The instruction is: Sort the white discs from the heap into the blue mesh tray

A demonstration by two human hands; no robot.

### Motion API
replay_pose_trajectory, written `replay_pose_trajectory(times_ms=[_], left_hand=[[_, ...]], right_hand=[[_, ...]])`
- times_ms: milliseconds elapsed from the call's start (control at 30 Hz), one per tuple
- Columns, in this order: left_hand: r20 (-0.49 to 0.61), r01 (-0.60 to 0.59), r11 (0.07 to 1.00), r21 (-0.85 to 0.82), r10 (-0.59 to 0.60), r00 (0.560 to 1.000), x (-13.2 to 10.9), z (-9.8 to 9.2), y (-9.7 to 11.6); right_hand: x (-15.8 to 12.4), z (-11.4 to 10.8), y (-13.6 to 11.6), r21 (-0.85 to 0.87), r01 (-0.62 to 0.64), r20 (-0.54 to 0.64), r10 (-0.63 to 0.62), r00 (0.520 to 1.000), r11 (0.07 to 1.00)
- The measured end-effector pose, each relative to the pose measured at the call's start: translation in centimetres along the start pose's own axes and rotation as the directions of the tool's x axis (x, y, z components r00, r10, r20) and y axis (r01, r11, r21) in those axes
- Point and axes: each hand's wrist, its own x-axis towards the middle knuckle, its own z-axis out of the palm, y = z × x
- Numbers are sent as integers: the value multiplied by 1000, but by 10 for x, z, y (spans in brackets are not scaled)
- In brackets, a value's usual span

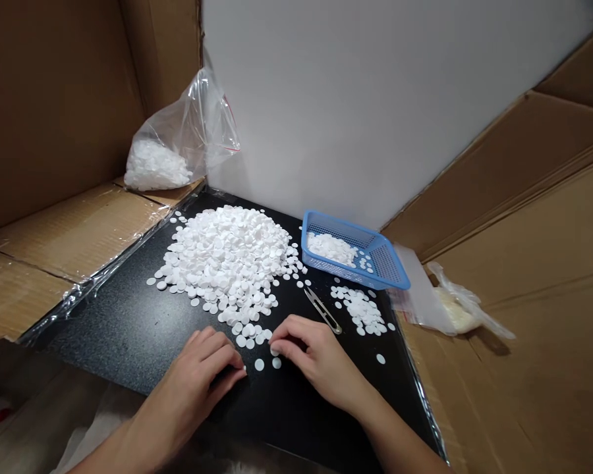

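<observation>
A large heap of small white discs (227,253) covers the middle of the black tabletop (128,329). At its near edge, my left hand (205,362) has thumb and fingertips pinched together, with a sliver of a white disc showing at the tips. My right hand (316,355) pinches a white disc (275,351) between thumb and forefinger. Between the hands lie two loose discs, one white disc (259,365) nearer my left hand. Thread snips (323,311) rest just beyond my right hand. Right of them spreads a smaller group of discs (362,309).
A blue plastic basket (395,266) holding white discs stands at the back right. A clear bag (165,155) with white pieces sits on cardboard at the back left. Another plastic bag (462,306) lies right of the table. Cardboard walls (548,276) and a pale panel (366,99) surround the tabletop.
</observation>
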Motion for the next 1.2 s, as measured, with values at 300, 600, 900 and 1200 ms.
replay_pose_trajectory(times_ms=[300, 600, 900, 1200], left_hand=[[-63, -47, 996, -78, 42, 997, 2, 19, 9], [42, 6, 994, 110, -11, 999, 18, 31, 7], [42, 73, 997, 11, -73, 996, 19, 19, 7], [-135, 150, 989, 1, -149, 980, 10, -12, -18]], right_hand=[[-1, -4, 2, 228, -156, 24, 154, 988, 961], [-1, -72, 50, -397, -240, -444, 44, 895, 886], [1, -13, 10, -189, 27, 157, 3, 988, 982], [4, -4, 12, -211, 23, 137, 6, 990, 977]])
